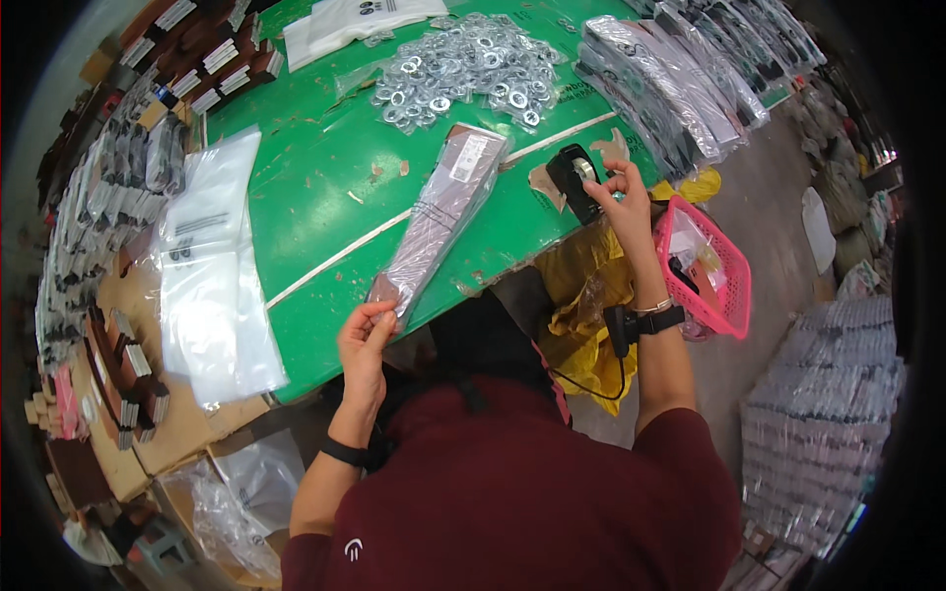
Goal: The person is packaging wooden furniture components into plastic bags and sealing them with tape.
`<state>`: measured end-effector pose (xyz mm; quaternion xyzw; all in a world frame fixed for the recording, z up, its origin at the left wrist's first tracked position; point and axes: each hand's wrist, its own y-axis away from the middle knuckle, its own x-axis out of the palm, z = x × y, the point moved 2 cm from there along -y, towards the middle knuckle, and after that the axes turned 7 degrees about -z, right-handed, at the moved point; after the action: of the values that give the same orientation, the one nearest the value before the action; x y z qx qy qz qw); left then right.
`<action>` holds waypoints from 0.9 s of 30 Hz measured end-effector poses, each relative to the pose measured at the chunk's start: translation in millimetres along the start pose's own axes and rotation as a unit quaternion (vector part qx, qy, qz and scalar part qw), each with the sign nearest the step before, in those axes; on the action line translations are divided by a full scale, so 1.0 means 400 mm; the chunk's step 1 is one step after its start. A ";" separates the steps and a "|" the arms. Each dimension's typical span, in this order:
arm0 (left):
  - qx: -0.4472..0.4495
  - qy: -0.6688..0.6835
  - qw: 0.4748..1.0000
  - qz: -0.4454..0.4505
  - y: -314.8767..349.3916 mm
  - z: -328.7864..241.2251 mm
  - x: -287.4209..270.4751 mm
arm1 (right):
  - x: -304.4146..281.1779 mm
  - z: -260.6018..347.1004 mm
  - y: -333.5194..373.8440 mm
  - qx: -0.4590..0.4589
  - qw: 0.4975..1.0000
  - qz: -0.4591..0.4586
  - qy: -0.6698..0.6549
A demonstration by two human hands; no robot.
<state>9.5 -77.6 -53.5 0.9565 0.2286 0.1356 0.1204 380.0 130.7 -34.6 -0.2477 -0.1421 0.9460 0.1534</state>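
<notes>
A long brown strip in a clear plastic bag (439, 212) lies slantwise on the green table, a white label at its far end. My left hand (365, 350) pinches the bag's near end between thumb and fingers at the table edge. To the right, my right hand (626, 197) is at a black tape dispenser (574, 182) with a pale roll in it. Its thumb and fingertips come close together beside the roll; whatever they grip is too small to make out. Beyond the bagged strip is a heap of small bagged metal rings (473, 69).
Flat clear bags (212, 286) hang over the table's left edge. Bagged strips (660, 89) are stacked at the far right. A pink basket (734, 286) and yellow plastic (586, 325) stand below the right edge. Brown pieces (123, 379) lie on the left, and a wrapped stack (818, 424) stands right.
</notes>
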 end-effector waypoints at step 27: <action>-0.016 -0.025 0.999 -0.018 0.017 -0.014 0.009 | -0.027 -0.090 0.160 0.195 0.946 -0.005 -0.260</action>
<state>13.5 -81.1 -45.7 0.9531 0.2409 0.1133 0.1442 393.6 75.5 -82.2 0.0421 0.0090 0.9859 0.1615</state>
